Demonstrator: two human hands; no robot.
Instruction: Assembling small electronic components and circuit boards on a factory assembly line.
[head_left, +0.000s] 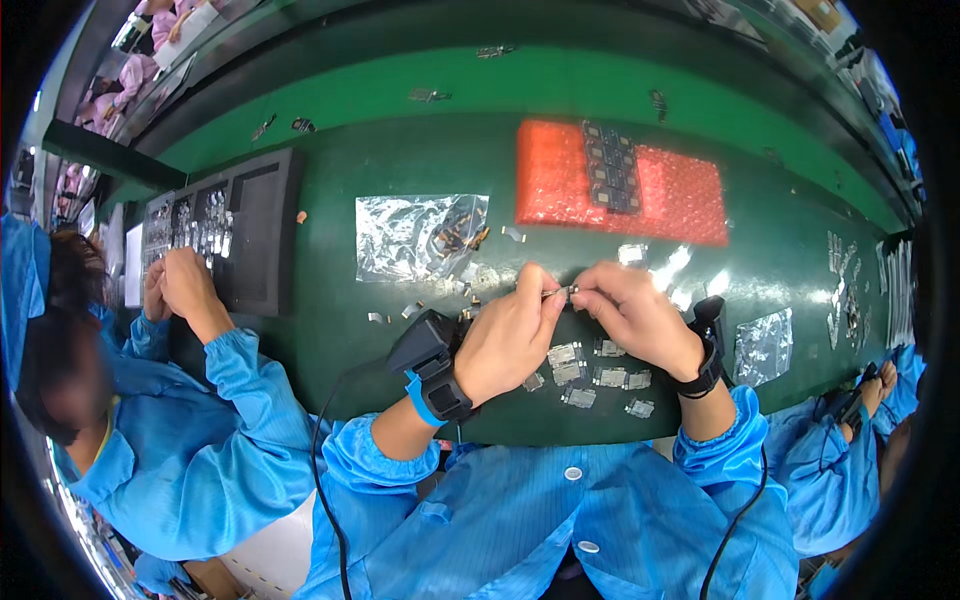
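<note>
My left hand (508,328) and my right hand (640,312) meet over the green table (330,350), fingertips pinched. Between them is a small metallic part (567,291), mostly covered by the fingers, so its exact kind is unclear. Just below my hands lie several small flat silver metal pieces (566,372), loosely grouped. A few small flex-cable pieces (411,310) are scattered left of my left hand. Farther up sits a clear plastic bag (400,235) with dark and orange-tipped small parts at its right end. A black device is strapped to each wrist.
Beyond my right hand lies red bubble wrap (680,195) with a dark panel of square parts (610,170) on it. Another clear bag (763,346) rests at the right. At left, a co-worker's hands (185,285) work over a black foam tray (285,235). Black cables hang by my forearms.
</note>
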